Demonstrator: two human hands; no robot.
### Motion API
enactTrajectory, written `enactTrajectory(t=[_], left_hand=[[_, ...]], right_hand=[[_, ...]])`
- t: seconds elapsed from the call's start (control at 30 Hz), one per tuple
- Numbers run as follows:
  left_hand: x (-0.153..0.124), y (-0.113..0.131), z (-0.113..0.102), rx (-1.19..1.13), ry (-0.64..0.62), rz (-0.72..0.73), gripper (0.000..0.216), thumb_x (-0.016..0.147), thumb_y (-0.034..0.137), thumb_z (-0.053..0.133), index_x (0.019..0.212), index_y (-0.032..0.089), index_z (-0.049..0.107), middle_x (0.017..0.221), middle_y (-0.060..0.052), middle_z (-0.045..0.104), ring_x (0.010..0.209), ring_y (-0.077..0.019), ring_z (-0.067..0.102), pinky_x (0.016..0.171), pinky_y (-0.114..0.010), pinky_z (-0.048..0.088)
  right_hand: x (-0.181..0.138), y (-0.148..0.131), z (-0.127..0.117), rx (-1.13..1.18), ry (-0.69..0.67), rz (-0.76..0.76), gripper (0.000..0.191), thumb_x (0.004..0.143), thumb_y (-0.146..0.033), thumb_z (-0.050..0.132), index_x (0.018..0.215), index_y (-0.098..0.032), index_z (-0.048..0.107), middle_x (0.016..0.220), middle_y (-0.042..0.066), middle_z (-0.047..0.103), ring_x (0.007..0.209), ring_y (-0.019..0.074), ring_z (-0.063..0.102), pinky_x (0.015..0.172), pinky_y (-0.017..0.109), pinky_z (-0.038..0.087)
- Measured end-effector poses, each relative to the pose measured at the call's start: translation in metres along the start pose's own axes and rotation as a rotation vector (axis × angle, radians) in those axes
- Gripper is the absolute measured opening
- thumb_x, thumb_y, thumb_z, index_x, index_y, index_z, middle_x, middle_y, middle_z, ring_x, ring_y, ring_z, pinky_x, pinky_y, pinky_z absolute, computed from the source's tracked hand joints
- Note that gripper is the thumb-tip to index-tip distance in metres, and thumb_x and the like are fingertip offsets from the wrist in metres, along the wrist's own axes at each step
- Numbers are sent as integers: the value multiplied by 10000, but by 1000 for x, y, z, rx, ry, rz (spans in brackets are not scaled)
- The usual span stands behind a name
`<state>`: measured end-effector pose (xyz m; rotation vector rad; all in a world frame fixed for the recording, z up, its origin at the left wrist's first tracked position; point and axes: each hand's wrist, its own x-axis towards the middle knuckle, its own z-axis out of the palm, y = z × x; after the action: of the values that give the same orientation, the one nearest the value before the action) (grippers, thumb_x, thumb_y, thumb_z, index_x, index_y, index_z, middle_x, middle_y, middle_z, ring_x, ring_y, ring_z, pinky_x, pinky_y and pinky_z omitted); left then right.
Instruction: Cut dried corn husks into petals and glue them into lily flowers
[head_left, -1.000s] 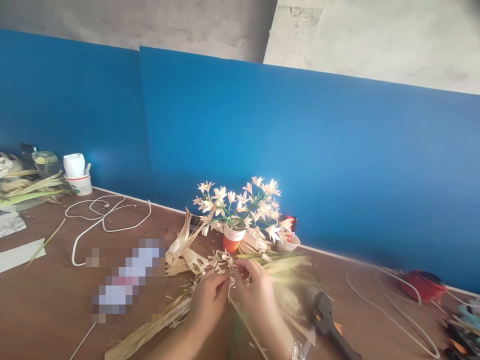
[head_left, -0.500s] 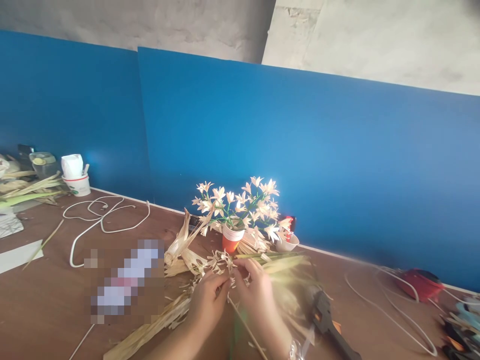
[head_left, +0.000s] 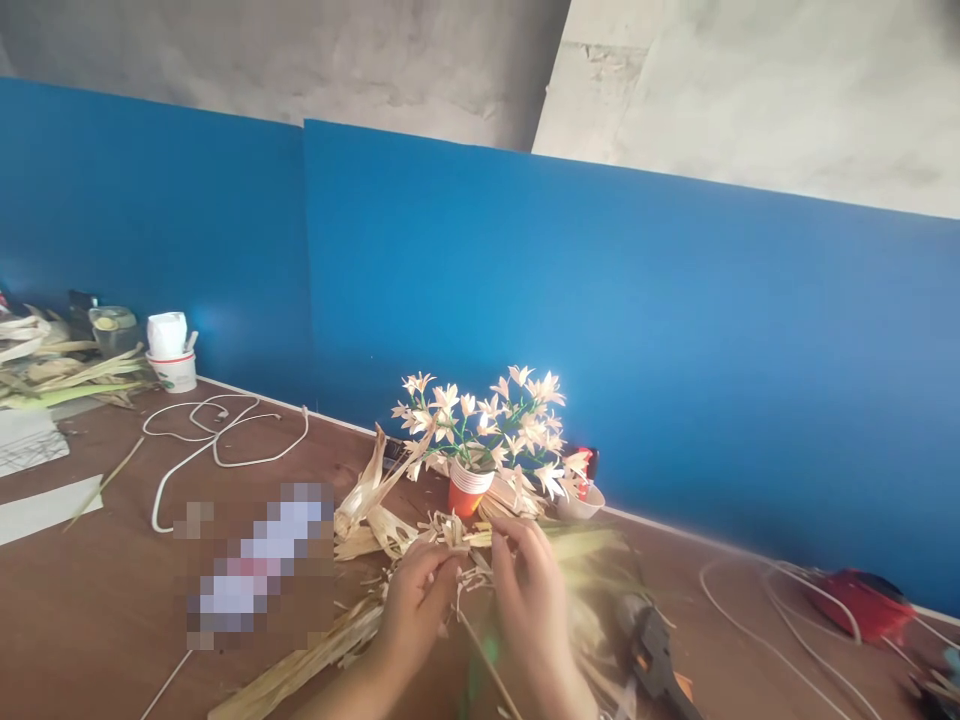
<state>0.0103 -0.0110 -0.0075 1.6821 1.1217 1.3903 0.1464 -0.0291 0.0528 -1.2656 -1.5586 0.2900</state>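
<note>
My left hand (head_left: 416, 605) and my right hand (head_left: 532, 600) are together low in the middle of the view, over a brown table (head_left: 112, 600). Both are closed in a pinch on a small pale flower made of dried husk (head_left: 457, 535), which sits on a thin stick (head_left: 487, 665) running down between my wrists. Just beyond my fingers stands an orange paper cup (head_left: 469, 488) holding a bunch of finished husk flowers (head_left: 487, 420) on green stems.
Loose dried husk strips (head_left: 360, 500) lie around my hands. A black glue gun (head_left: 656, 655) lies to the right, a red object (head_left: 862, 605) and white cords (head_left: 757, 620) farther right. A white cable (head_left: 217, 450), a white cup (head_left: 172, 365) and leaves (head_left: 67, 375) are at left. A blue wall panel (head_left: 600, 330) backs the table.
My hands have shifted slightly right and closer together on the husk flower. The view has tilted down a little, so everything sits lower in the picture.
</note>
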Motion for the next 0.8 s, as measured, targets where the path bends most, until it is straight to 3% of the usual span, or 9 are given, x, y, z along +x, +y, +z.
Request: enactTrajectory(t=[0.27, 0.6, 0.8], left_hand=[[-1, 6, -3, -114, -32, 93, 320, 940, 351, 397, 1018, 201, 669, 985, -94, 662, 928, -223, 598, 831, -327, 473], [-4, 5, -1, -109, -29, -89, 333, 935, 421, 375, 872, 180, 596, 851, -76, 633, 844, -220, 604, 781, -324, 474], [-7, 3, 0, -164, -89, -99, 323, 945, 422, 357, 896, 195, 581, 849, -58, 615, 820, -203, 575, 767, -303, 456]], right_hand=[[2, -20, -2, 268, -154, 306, 312, 872, -443, 514, 800, -181, 666, 767, 53, 698, 755, 207, 641, 683, 262, 496], [-1, 0, 10, 273, -272, 379, 154, 797, -271, 577, 854, -188, 694, 814, 64, 724, 770, 228, 660, 713, 312, 512], [3, -6, 6, 407, -229, 432, 248, 793, -382, 599, 863, -169, 706, 788, 78, 722, 745, 237, 664, 670, 320, 520]])
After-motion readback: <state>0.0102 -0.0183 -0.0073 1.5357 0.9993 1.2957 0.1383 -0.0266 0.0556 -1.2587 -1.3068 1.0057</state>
